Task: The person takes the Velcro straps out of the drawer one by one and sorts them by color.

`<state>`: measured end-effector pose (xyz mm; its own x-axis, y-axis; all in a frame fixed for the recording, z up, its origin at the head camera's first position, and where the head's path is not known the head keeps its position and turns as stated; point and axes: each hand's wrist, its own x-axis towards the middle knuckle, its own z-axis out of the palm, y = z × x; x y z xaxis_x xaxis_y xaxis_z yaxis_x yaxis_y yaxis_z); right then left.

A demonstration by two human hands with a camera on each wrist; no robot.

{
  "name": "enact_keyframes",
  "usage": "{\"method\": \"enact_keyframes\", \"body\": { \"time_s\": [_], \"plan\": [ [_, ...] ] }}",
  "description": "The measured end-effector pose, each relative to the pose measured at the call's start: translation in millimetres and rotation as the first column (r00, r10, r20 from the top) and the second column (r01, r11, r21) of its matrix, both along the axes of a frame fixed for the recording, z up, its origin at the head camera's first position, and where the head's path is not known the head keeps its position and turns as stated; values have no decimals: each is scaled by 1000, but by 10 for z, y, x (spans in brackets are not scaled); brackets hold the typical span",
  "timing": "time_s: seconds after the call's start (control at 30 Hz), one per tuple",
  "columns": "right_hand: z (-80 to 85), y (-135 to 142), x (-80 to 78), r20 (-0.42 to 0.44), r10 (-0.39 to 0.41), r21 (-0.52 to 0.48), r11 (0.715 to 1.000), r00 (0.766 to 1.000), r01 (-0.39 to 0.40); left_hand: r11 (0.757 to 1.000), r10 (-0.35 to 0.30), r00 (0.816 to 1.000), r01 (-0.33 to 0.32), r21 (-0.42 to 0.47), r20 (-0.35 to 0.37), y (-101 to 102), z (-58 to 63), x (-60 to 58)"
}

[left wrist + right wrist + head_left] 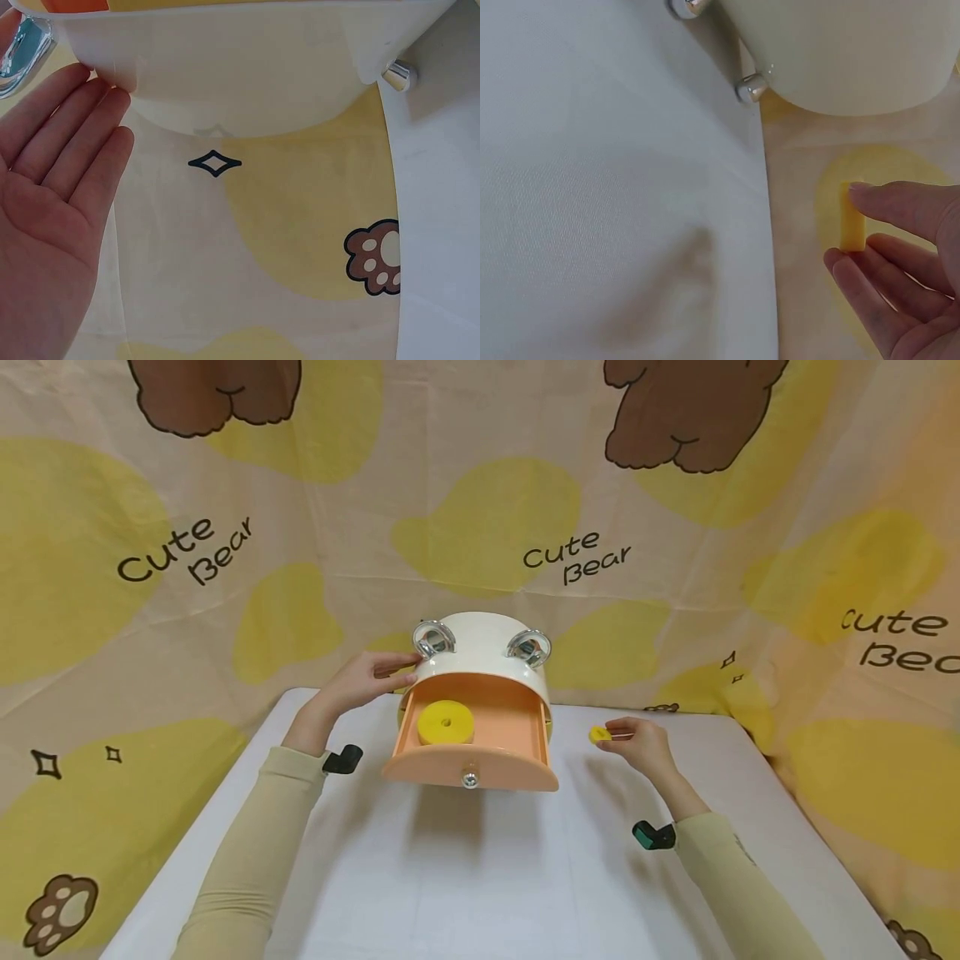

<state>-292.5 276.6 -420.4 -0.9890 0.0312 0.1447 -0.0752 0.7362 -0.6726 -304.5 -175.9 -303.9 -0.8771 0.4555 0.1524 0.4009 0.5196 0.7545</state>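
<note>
1. Your left hand (356, 683) was wide, its fingers straight and side by side, with the fingertips at the left side of a white drawer box (483, 639), just beside a round silver ornament (433, 639). It gripped nothing.
2. Your right hand (645, 745) was narrow, pinching a small yellow disc (598, 735) between thumb and fingertips. The right wrist view showed that disc edge-on and upright, off to the right of the box and apart from it.
3. The box stood toward the far side of a white table (480, 885), and a second round silver ornament (529, 647) sat on its right. Short silver feet (751, 88) showed beneath it in the wrist views.
4. In front of you, its peach drawer (506, 718) was pulled out, with a silver knob (470, 779) at the middle of the rounded front panel.
5. A larger yellow disc (446, 733) with a small central hole lay flat in the drawer, toward the left wall; the right part of the drawer floor was bare.
6. Behind the table hung a cloth backdrop (360, 527) printed with yellow patches, brown bears and the words "Cute Bear".
</note>
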Motion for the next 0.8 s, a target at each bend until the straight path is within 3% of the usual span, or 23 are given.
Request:
{"method": "enact_keyframes", "body": {
  "time_s": [0.37, 0.8],
  "plan": [
    [-130, 43, -119, 33, -6, -13, 1000, 999, 6, 1000, 1, 1000, -1, -16, -6, -13, -8, -4],
    [-345, 112, -234, 5, -29, -34, 999, 1000, 29, 1000, 0, 1000, 0, -1, -5, -5, -2, 10]
  ]
}}
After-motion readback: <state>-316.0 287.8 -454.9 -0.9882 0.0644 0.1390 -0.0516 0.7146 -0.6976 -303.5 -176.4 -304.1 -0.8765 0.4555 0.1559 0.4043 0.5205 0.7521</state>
